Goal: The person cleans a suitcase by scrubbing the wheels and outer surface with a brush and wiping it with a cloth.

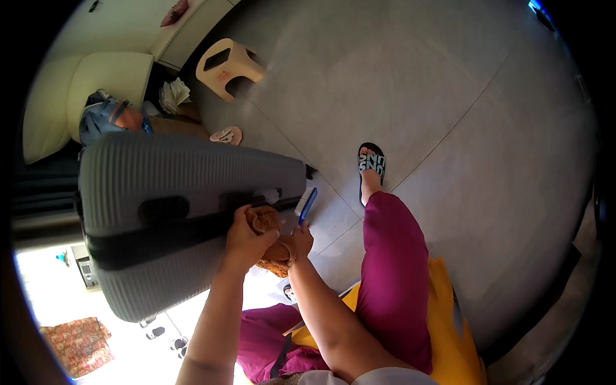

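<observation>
My left hand (242, 242) is closed around a brown furry thing (266, 221) with a smooth brown part, possibly a fluffy slipper; its full shape is hidden by my hands. Just to the right, my right hand (300, 242) grips the blue handle of a scrub brush (307, 203). The brush's white bristles face up and left, apart from the furry thing. Both hands are in front of a large grey ribbed suitcase (192, 173) with a black band around its middle.
A cream plastic stool (230, 67) stands on the grey tiled floor (410, 77). A pink slipper (227, 135) lies near the suitcase. Beyond it, a blue-grey bag (106, 122) rests by a pale sofa (106, 74). Several shoes (155, 332) lie at lower left, and yellow cloth (449, 314) is under my leg.
</observation>
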The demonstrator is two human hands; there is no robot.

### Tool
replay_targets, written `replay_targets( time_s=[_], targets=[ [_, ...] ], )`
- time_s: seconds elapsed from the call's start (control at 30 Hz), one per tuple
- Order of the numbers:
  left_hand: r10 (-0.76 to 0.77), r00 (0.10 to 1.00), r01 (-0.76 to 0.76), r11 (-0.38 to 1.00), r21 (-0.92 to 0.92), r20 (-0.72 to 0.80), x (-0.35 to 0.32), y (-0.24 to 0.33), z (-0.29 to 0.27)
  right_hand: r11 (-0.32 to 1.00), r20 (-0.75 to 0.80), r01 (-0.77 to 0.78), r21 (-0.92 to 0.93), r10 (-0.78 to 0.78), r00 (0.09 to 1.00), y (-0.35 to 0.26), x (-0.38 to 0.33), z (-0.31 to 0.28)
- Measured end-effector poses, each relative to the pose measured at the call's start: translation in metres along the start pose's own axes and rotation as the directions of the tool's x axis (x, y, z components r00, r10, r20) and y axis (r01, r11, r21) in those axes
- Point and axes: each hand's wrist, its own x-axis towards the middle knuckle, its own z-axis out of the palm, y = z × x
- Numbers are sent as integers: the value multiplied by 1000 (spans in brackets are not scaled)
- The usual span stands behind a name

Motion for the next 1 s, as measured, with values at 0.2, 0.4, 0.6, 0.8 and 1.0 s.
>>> replay_targets(
  time_s=[0.2, 0.4, 0.6, 0.8, 1.0],
  targets=[
    [-48, 987, 147, 641, -753, 151, 4, -4, 5, 967, 135, 189, 168, -213, 968, 12, 26, 4],
    [-81, 982, 176, 696, -696, 168, 18, 8, 11, 913, 106, 326, -244, -310, 945, -66, 46, 17],
    [-143, 975, 222, 679, -700, 170, 15, -6, 7, 800, 121, 490, -345, -480, 869, -30, 10, 28],
    [-128, 976, 214, 688, -694, 175, 19, -16, 3, 752, 146, 609, -250, -593, 792, -39, 4, 38],
    [-72, 977, 196, 663, -722, 199, 28, -21, 0, 853, 183, 339, -395, -289, 940, -15, 35, 28]
  ],
)
